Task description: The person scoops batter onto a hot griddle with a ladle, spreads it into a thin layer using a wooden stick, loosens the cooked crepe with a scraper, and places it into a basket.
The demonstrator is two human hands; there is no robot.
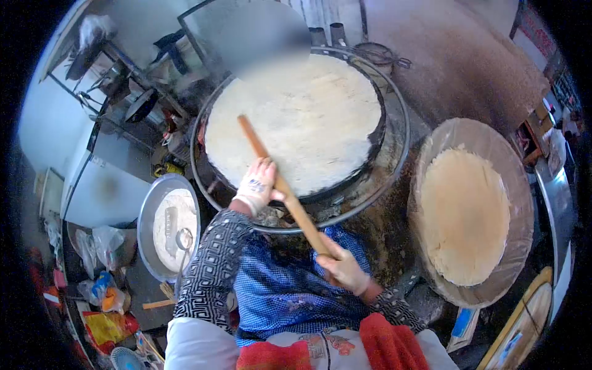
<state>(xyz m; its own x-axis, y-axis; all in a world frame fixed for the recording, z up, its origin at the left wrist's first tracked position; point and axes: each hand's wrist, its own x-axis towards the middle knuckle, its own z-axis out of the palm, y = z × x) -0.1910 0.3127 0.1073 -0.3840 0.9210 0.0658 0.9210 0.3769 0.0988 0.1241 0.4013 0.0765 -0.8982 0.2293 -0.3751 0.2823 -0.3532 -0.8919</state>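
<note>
Left hand (258, 183) and right hand (344, 265) clasp the stick (298, 211) well apart, probably for control; a pale sheet (308, 123) lies beyond them.

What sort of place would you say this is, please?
Probably a small flatbread kitchen: a round griddle bears a pale sheet, a plastic-lined container holds another sheet, and a ladle rests in a metal basin.

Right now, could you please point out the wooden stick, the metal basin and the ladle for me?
Wooden stick (300, 213): head view, on the middle stretch of its shaft.
Metal basin (147, 223): head view, on its wall at the picture's left.
Ladle (184, 238): head view, on its round end.
</note>
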